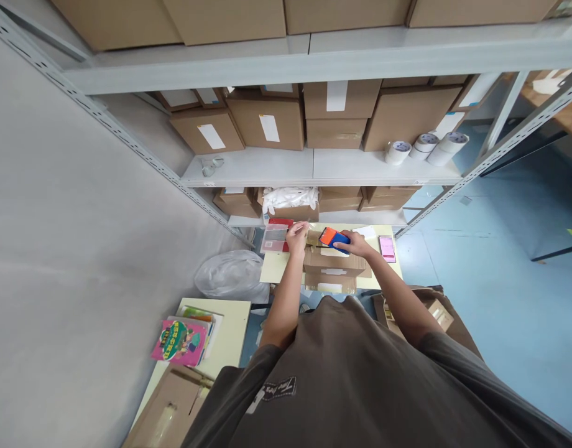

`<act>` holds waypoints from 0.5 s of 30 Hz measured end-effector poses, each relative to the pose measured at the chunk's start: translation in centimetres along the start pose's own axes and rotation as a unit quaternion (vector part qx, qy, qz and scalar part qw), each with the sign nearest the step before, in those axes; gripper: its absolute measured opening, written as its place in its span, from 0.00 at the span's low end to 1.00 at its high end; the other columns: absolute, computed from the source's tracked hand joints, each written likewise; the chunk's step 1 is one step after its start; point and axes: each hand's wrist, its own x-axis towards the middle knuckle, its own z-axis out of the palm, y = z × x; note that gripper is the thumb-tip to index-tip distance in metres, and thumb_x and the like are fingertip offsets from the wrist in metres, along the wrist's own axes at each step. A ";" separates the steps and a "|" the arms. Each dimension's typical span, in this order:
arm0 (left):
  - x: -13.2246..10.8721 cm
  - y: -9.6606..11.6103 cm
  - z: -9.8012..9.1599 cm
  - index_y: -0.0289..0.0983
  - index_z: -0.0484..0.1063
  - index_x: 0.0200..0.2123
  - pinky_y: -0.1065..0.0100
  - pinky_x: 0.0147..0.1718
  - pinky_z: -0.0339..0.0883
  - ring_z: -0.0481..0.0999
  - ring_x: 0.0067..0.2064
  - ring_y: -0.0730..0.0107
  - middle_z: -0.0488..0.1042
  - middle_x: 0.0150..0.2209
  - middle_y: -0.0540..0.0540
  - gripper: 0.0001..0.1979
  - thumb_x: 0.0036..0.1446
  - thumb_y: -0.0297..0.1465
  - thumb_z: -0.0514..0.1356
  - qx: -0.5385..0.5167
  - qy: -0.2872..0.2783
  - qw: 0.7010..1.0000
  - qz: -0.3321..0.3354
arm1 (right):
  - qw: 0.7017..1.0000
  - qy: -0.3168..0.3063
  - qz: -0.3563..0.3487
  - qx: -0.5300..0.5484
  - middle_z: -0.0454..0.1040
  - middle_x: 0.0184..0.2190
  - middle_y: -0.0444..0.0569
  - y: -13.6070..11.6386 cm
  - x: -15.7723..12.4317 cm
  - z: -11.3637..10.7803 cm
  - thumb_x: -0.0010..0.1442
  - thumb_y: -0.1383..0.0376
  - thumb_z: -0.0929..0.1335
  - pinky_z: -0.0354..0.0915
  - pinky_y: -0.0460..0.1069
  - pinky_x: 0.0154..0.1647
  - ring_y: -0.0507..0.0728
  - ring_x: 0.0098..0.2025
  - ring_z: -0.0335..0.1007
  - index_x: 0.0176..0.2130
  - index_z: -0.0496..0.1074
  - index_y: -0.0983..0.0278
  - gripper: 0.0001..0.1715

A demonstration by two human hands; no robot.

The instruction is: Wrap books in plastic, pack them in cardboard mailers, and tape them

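Observation:
My right hand (358, 243) grips an orange-and-blue oblong object (333, 238) above an open-topped cardboard box (332, 261) on a pale yellow table (273, 269). Its exact kind is too small to tell. At the box's left side my left hand (297, 238) is closed, fingertips pinched together; a thin clear sliver shows by them, but I cannot make out what it is. Just left of that hand lie a clear plastic sleeve (273, 239) and a red item (281, 221). A phone with a pink screen (387, 248) rests to the right, near a white paper (365, 232).
Shelving (286, 163) with cardboard boxes (267, 121) rises beyond the table. White tape rolls (398, 152), glasses (212, 165) and white gloves (290, 198) lie on it. A plastic bag (232, 274) and picture books (186, 339) are at left, an open carton (454, 330) at right.

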 end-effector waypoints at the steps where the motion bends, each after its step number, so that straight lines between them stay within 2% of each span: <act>1: 0.0 -0.4 -0.1 0.36 0.84 0.45 0.65 0.40 0.74 0.83 0.46 0.59 0.85 0.43 0.39 0.23 0.52 0.46 0.76 -0.004 0.001 1.000 -0.009 | 1.000 0.002 0.019 -0.007 0.83 0.37 0.51 -0.1 0.2 0.1 0.65 0.36 0.70 0.64 0.49 0.39 0.61 0.39 0.76 0.47 0.80 0.63 0.34; 5: 0.3 -1.8 -1.0 0.35 0.80 0.56 0.64 0.40 0.74 0.84 0.41 0.62 0.84 0.38 0.42 0.36 0.47 0.45 0.79 -0.032 0.004 0.998 -0.049 | 0.997 -0.003 0.070 -0.043 0.83 0.34 0.50 -0.6 0.8 0.7 0.66 0.32 0.68 0.61 0.48 0.37 0.60 0.37 0.76 0.40 0.81 0.61 0.36; 7: 0.5 -2.2 -1.4 0.35 0.79 0.58 0.64 0.39 0.73 0.84 0.39 0.63 0.84 0.37 0.43 0.39 0.44 0.44 0.80 -0.040 0.004 0.997 -0.059 | 0.995 -0.006 0.083 -0.051 0.82 0.32 0.50 -0.7 1.0 1.0 0.65 0.31 0.67 0.61 0.48 0.35 0.60 0.36 0.76 0.38 0.81 0.61 0.38; 11: 0.7 -2.5 -1.5 0.34 0.81 0.53 0.63 0.42 0.75 0.84 0.39 0.62 0.83 0.34 0.44 0.35 0.44 0.43 0.80 -0.039 0.024 0.998 -0.049 | 0.996 -0.025 0.077 -0.032 0.81 0.29 0.50 -1.0 1.8 1.5 0.63 0.27 0.65 0.61 0.48 0.33 0.59 0.33 0.75 0.34 0.80 0.61 0.43; 15: 1.2 -2.1 -2.4 0.37 0.81 0.50 0.63 0.46 0.76 0.84 0.43 0.62 0.83 0.34 0.46 0.24 0.49 0.38 0.75 -0.013 0.103 0.995 -0.001 | 0.995 -0.047 0.081 -0.026 0.82 0.31 0.51 -0.2 2.4 0.9 0.59 0.25 0.67 0.63 0.49 0.34 0.59 0.33 0.76 0.34 0.80 0.61 0.44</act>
